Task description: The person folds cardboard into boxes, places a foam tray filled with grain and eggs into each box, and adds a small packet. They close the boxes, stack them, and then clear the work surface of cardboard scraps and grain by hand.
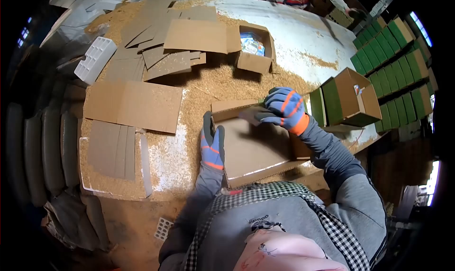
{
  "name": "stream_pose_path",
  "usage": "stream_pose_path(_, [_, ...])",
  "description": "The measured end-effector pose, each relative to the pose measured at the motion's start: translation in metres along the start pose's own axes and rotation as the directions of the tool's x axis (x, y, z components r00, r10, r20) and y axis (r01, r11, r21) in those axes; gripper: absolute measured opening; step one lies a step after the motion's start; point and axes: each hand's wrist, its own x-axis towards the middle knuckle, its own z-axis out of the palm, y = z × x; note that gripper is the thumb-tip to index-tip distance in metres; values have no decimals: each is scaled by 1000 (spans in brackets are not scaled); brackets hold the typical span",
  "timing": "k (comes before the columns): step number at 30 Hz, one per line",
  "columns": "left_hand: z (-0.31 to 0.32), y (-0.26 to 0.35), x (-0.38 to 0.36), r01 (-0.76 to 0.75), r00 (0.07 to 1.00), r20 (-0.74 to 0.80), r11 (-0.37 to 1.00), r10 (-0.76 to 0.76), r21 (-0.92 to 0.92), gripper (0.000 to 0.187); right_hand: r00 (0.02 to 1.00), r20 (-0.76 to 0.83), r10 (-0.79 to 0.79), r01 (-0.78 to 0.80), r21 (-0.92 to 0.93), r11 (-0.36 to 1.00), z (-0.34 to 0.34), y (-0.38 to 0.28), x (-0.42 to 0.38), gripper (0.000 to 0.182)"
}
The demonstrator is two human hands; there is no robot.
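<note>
Hands first: my left hand lies flat along the near-left wall of the flat cardboard box, fingers straight, bracing without closing; my right hand is curled and pinching the box's far flap. That box sits on the sawdust-strewn bench just before me, so I judge the step to be folding it into shape. Next, I think, the flap wants pressing down square. Beyond lie loose cardboard sheets and a smaller open box.
</note>
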Motion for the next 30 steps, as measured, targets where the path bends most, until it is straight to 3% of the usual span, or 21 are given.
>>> stream_pose_path(1, [-5, 0, -2, -255, 964, 173, 898, 204, 358, 50, 935, 320, 152, -92, -197, 976, 16, -14, -11, 40])
stream_pose_path(2, [-10, -1, -3, -515, 857, 333, 616, 393, 596, 49, 964, 252, 85, -6, -300, 954, 25, -18, -23, 55])
stream_pose_path(3, [-15, -2, -7, -525, 851, 359, 617, 384, 586, 49, 932, 259, 255, -190, -250, 949, 12, -30, -19, 59])
stream_pose_path(5, [-20, -9, -20, -481, 855, 258, 499, 451, 721, 45, 921, 141, 364, -312, -294, 903, -12, -17, -12, 63])
stream_pose_path(6, [-18, -8, -30, -494, 813, 282, 347, 510, 797, 40, 915, 69, 397, -373, -227, 900, -24, 0, -12, 53])
stream_pose_path(7, [-26, -29, -40, -509, 805, 298, 337, 513, 792, 40, 920, -26, 392, -388, -211, 897, -29, 26, -5, 48])
stream_pose_path(8, [-38, -62, -49, -186, 975, 171, 937, 139, 297, 42, 916, -122, 383, -400, -193, 896, -34, 52, 2, 45])
stream_pose_path(9, [-50, -94, -57, 241, 965, 12, 872, -261, -426, 44, 913, -233, 336, -388, -233, 892, -27, 80, 6, 49])
stream_pose_path(10, [-48, -105, -63, 305, 923, -31, 780, -383, -546, 44, 874, -364, 322, -450, -357, 819, -9, 108, -3, 53])
stream_pose_path(12, [-44, -106, -66, 339, 909, -29, 779, -415, -527, 44, 750, -506, 427, -505, -20, 863, -13, 121, -34, 62])
stream_pose_path(13, [-41, -101, -63, 354, 910, -7, 784, -415, -511, 44, 663, -638, 390, -234, 319, 919, -14, 128, -63, 55])
stream_pose_path(14, [-38, -93, -62, 371, 909, 19, 790, -416, -489, 44, 490, -417, 766, -89, 849, 520, 17, 147, -109, 50])
stream_pose_path(15, [-32, -84, -62, 392, 907, 49, 795, -419, -462, 44, 237, 27, 971, -21, 1000, -22, 22, 114, -143, 46])
stream_pose_path(16, [-20, -73, -58, 414, 905, 97, 804, -415, -428, 44, 255, 148, 956, -13, 989, -149, 41, 83, -174, 45])
stream_pose_path(18, [10, -48, -54, 443, 896, 185, 827, -403, -345, 44, 459, 100, 883, -273, 961, 33, 65, 7, -225, 44])
stream_pose_path(21, [64, -6, -48, 431, 887, 283, 874, -364, -226, 44, 706, 47, 707, -595, 581, 556, 15, -8, -252, 42])
stream_pose_path(23, [116, 11, -38, 409, 868, 370, 899, -331, -155, 44, 727, -56, 685, -324, 851, 414, -8, 37, -278, 48])
stream_pose_path(25, [186, 16, -19, 382, 825, 487, 919, -289, -102, 44, 707, -183, 683, -89, 935, 342, -57, 105, -310, 54])
stream_pose_path(26, [223, 16, -8, 377, 795, 539, 923, -277, -82, 44, 874, -357, 329, -71, 577, 814, -85, 161, -351, 48])
stream_pose_path(28, [307, 5, 18, 359, 723, 649, 931, -238, -59, 45, 549, -352, 758, -229, 809, 542, -140, 213, -402, 45])
stream_pose_path(30, [388, -18, 46, 340, 642, 743, 939, -188, -57, 45, 272, -361, 892, -261, 864, 430, -174, 260, -452, 42])
